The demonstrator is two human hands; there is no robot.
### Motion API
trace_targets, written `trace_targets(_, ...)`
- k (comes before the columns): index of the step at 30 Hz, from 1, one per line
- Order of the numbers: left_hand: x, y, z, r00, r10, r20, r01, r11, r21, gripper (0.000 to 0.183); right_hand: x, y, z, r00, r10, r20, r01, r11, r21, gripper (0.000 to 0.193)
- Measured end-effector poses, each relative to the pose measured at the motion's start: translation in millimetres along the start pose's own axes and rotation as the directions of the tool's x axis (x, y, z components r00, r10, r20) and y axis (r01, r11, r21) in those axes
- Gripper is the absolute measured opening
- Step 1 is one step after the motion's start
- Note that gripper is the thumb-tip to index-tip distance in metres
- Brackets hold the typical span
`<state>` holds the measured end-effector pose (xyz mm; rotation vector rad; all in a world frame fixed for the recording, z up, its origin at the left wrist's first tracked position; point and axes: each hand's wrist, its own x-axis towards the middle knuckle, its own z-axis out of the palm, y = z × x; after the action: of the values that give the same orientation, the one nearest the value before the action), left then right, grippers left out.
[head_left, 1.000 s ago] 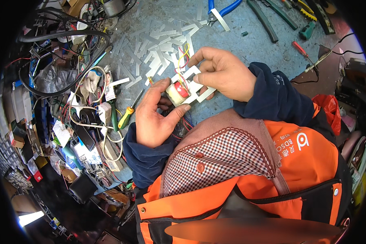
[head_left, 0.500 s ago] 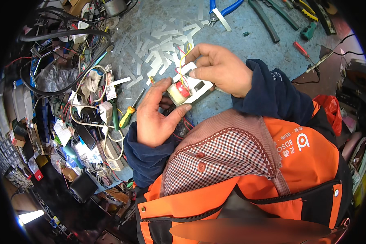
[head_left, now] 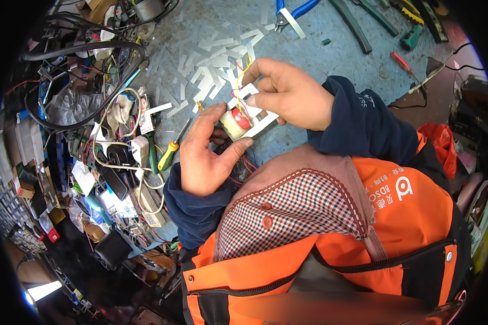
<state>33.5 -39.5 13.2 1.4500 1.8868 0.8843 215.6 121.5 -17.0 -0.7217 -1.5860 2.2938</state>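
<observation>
A small transformer (head_left: 240, 119), with a red-wrapped coil inside a pale metal core, is held just above the blue workbench. My left hand (head_left: 203, 162) grips its left end, thumb at the near edge and fingers at the far side. My right hand (head_left: 293, 97) is closed at the other end, thumb and forefinger pinching the core edge; whether a loose strip is between them cannot be made out. Yellow and red wires (head_left: 246, 70) rise from the coil, and more wires hang below it. Beyond my hands lies a pile of flat metal strips (head_left: 214, 59).
A yellow-handled screwdriver (head_left: 168, 156) lies left of my left hand. Cables, plugs and tools are heaped along the bench's left side. Blue-handled pliers (head_left: 303, 10) lie at the far edge, with a green-handled tool (head_left: 412, 40) and a red screwdriver (head_left: 401, 62) farther right.
My right thumb and fingers have shifted slightly left along the core, and the dark opening in it is now mostly covered. My left hand keeps its hold.
</observation>
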Motion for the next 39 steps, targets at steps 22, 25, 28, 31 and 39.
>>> trace_targets(22, -4.9, 0.8, 6.4, 0.998, -0.048, -0.029, 0.046, 0.997, -0.06, 0.076, 11.3, 18.2, -2.5, 0.986, -0.139, 0.093, 0.156, 0.965, -0.212, 0.03)
trace_targets(25, -5.2, 1.4, 3.3, 0.999, -0.018, -0.034, 0.018, 1.0, 0.0, 0.08, 1.8, 3.3, -6.8, 0.997, -0.044, 0.064, 0.056, 0.975, -0.213, 0.037)
trace_targets(28, -6.5, 10.9, 2.9, 0.987, 0.044, -0.154, -0.023, 0.991, 0.133, 0.084, -3.6, -6.4, -9.0, 0.995, 0.077, 0.069, -0.073, 0.995, -0.066, 0.039)
trace_targets(31, -8.8, -0.1, 2.8, 0.997, 0.056, -0.049, -0.049, 0.99, 0.132, 0.087, -1.2, -3.5, -6.8, 0.995, 0.021, 0.099, -0.013, 0.997, -0.079, 0.032)
trace_targets(39, -4.6, -14.3, 7.6, 1.0, -0.017, 0.02, 0.02, 0.989, -0.149, 0.089, 5.3, -4.2, -7.6, 0.983, 0.001, 0.182, 0.034, 0.982, -0.188, 0.036)
